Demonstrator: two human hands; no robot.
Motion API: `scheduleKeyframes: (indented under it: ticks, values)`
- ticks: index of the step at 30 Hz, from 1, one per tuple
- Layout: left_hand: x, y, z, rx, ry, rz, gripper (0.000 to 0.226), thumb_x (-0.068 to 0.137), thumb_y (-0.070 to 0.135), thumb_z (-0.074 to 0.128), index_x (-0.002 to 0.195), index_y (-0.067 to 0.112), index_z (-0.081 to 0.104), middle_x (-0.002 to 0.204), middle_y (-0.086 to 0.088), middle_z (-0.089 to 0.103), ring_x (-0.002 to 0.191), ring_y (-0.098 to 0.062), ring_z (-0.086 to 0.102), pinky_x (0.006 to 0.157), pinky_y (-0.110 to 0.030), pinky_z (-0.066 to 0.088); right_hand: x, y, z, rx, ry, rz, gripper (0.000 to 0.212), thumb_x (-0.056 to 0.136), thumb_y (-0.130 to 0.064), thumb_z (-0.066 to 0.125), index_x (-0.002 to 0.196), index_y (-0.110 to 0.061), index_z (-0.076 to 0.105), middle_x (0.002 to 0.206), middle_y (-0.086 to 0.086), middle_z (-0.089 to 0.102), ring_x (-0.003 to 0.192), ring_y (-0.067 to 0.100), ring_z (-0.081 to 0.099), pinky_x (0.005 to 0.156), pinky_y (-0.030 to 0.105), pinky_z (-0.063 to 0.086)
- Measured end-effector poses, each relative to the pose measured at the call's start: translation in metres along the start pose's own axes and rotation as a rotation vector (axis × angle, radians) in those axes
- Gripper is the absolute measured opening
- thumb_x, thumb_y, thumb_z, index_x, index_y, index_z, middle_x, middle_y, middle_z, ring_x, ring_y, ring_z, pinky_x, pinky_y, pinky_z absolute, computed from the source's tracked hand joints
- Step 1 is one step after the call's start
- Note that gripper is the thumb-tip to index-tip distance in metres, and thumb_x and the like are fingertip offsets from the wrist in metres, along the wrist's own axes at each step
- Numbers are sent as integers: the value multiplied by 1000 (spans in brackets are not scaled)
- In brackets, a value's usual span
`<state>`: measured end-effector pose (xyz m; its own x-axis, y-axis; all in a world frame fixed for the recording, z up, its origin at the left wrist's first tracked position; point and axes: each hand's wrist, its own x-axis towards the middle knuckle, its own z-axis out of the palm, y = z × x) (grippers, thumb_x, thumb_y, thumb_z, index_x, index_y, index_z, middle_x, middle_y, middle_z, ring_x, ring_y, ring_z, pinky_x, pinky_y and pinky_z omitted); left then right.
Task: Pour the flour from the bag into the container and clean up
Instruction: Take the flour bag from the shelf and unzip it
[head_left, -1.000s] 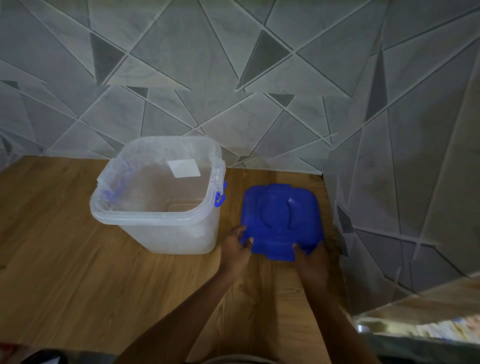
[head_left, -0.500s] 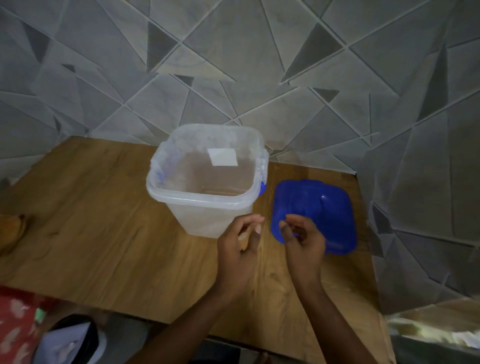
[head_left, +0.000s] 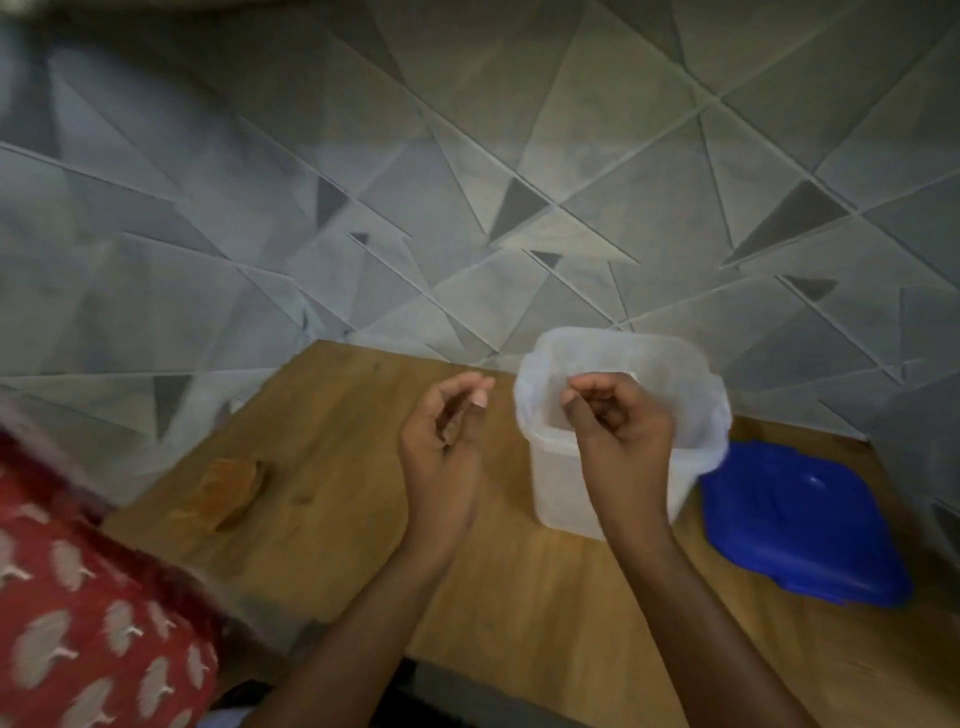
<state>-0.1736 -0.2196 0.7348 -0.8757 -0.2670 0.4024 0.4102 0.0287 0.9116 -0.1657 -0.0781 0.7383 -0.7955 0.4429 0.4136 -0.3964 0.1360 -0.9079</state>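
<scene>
A clear plastic container (head_left: 680, 364) stands open on the wooden table (head_left: 332, 519), near the tiled wall. Its blue lid (head_left: 800, 525) lies flat on the table just right of it. My left hand (head_left: 441, 441) hovers left of the container, fingers loosely curled and apart, holding nothing. My right hand (head_left: 618, 426) is raised in front of the container's near wall, fingers curled inward with nothing seen in them. No flour bag is clearly in view.
A small brown object (head_left: 228, 488) lies on the table at the left. Red patterned fabric (head_left: 88, 623) fills the lower left corner. The grey tiled wall (head_left: 467, 208) rises behind the table and on the right.
Both hands have let go of the blue lid, which now lies on the table, and have risen in front of the container. The view has swung left, bringing the red fabric in.
</scene>
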Motion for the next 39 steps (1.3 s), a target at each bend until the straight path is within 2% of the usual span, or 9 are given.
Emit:
scheduleKeyframes:
  ticks: [2,5,9,12,17,21,26,35,39]
  values:
    - [26,19,-32,4,15,51,12,97,9,65,107,11,72,104,2,77,103,-14,71,93,-32,57,4,-25,38,50,-19,-51,10,87,-4,71,90,-14,73,84,-3,73,83,13,71,77,24,56]
    - [62,49,-69,10,18,135,11,98,10,64,106,13,72,105,2,76,105,-12,71,95,-32,56,13,-59,88,89,-56,-115,8,88,-8,72,91,-16,73,83,-4,73,81,14,71,76,28,58]
    - [103,82,-108,21,56,231,12,99,12,63,105,18,72,106,5,76,107,-12,71,97,-35,56,25,-97,142,139,-79,-199,7,88,-10,72,90,-16,73,81,-3,72,77,14,69,70,23,55]
    - [134,98,-131,18,100,294,12,98,11,63,103,18,72,105,5,77,105,-12,71,97,-39,57,36,-121,178,164,-99,-267,8,88,-9,72,89,-17,73,81,-5,72,77,12,69,70,22,55]
    - [178,115,-150,60,155,374,11,98,16,65,103,23,72,102,8,75,102,-8,70,93,-33,58,58,-146,222,185,-156,-338,8,89,-11,72,91,-19,73,84,-7,72,81,9,69,71,21,57]
    - [218,126,-159,67,224,433,10,97,16,66,101,23,72,99,8,76,98,-6,71,88,-25,58,90,-164,247,225,-183,-379,8,87,-12,72,87,-19,74,79,-5,71,74,9,68,64,19,55]
    - [274,136,-171,69,338,500,9,96,14,67,102,17,73,97,5,76,95,-7,71,85,-23,56,130,-178,280,199,-260,-481,9,86,-11,73,84,-19,73,76,-7,71,74,9,68,68,25,58]
    - [361,140,-214,219,461,577,13,97,21,66,108,18,71,99,7,73,93,-3,68,83,-17,54,174,-202,362,231,-342,-558,6,86,-10,72,83,-16,74,75,-3,70,72,10,65,67,20,54]
    - [412,136,-245,356,452,571,16,96,23,67,111,17,68,101,5,71,94,-6,67,85,-24,56,198,-219,419,189,-341,-590,4,84,-16,74,84,-20,74,76,-6,71,74,10,67,69,23,57]
